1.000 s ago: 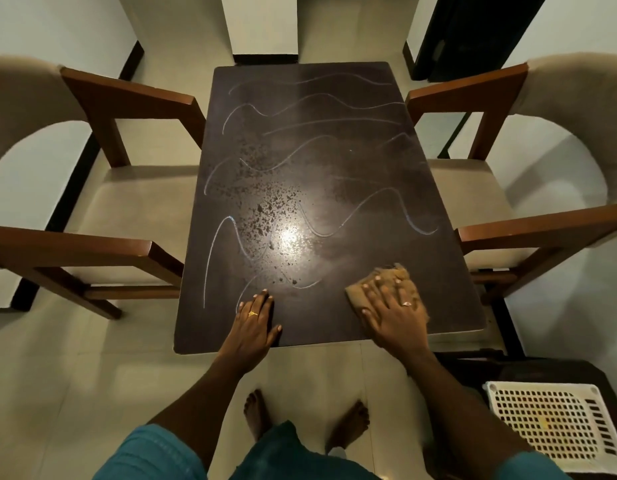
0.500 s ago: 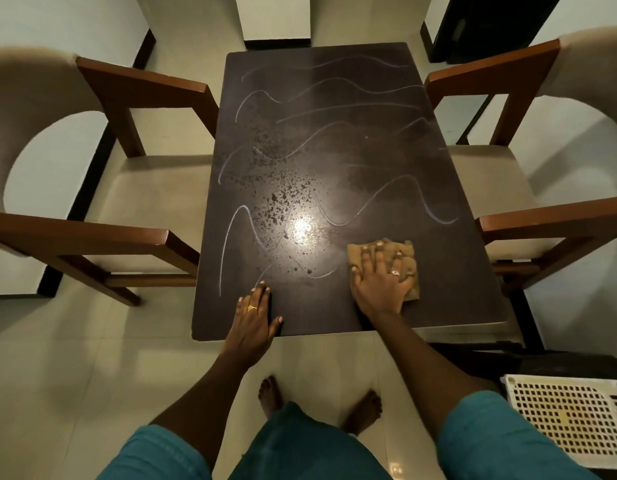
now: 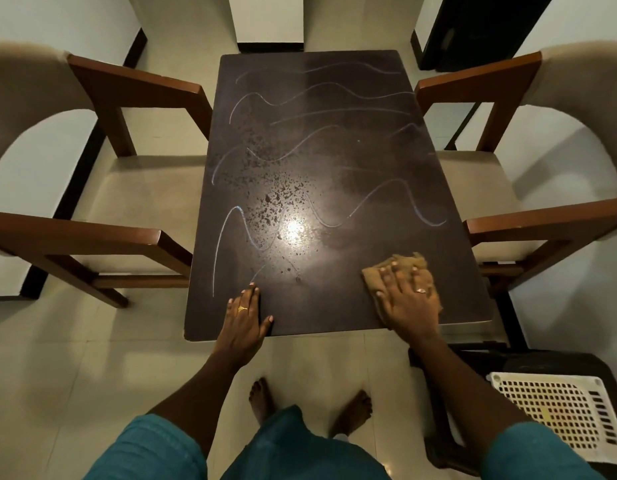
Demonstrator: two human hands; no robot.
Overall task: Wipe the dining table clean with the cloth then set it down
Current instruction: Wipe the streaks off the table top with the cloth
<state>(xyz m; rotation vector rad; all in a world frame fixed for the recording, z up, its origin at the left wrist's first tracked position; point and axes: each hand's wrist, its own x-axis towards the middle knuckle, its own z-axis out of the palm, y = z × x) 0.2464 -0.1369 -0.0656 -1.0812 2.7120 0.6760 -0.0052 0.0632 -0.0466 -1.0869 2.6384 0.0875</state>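
Note:
The dark brown dining table (image 3: 334, 161) carries wavy chalk lines and dark specks around its middle, with a bright light glare near the centre. A tan cloth (image 3: 373, 271) lies flat on the near right part of the top. My right hand (image 3: 409, 303) presses down on the cloth, fingers spread, covering most of it. My left hand (image 3: 246, 320) rests flat on the near left edge of the table, fingers together, holding nothing.
Wooden armchairs with beige seats stand close on the left (image 3: 127, 188) and right (image 3: 480, 188) of the table. A white perforated crate (image 3: 556, 417) sits on a dark stand at the lower right. My bare feet are on the tiled floor below the table edge.
My right hand slid the cloth left and away from me, then back right toward the near right corner. The left hand stayed on the table edge.

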